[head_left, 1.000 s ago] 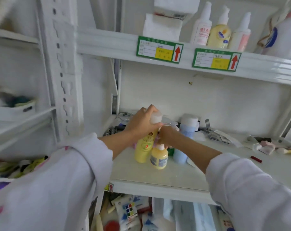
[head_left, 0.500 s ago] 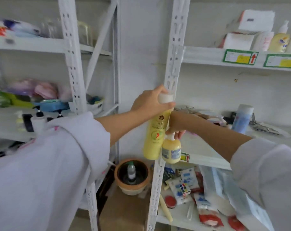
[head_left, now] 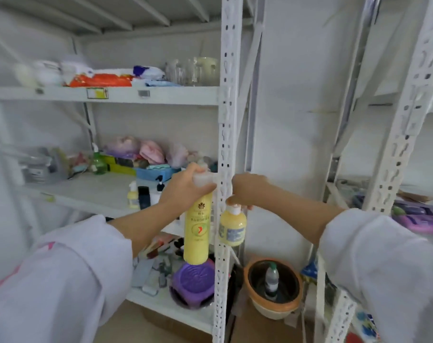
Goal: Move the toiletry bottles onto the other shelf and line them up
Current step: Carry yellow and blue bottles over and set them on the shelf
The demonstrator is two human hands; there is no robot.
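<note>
My left hand (head_left: 183, 188) grips the white cap of a tall yellow bottle (head_left: 197, 231), which hangs upright in the air in front of the left rack. My right hand (head_left: 247, 190) holds a small yellow pump bottle (head_left: 232, 227) by its white top, just right of the rack's white upright post (head_left: 226, 134). On the left rack's middle shelf (head_left: 86, 191) stand a small yellow bottle (head_left: 133, 198), a black bottle (head_left: 144, 197) and a white pump bottle (head_left: 158, 191) side by side.
The middle shelf also carries a green bottle (head_left: 97, 163), a blue tray (head_left: 156, 173) and bags at the back. A purple basket (head_left: 192, 284) lies on the shelf below. On the floor between the racks, a clay pot (head_left: 273, 289) holds a small bottle.
Both hands lifted the two yellow bottles off the right rack's shelf and carried them left, past the post. The view swung left to the other rack.
</note>
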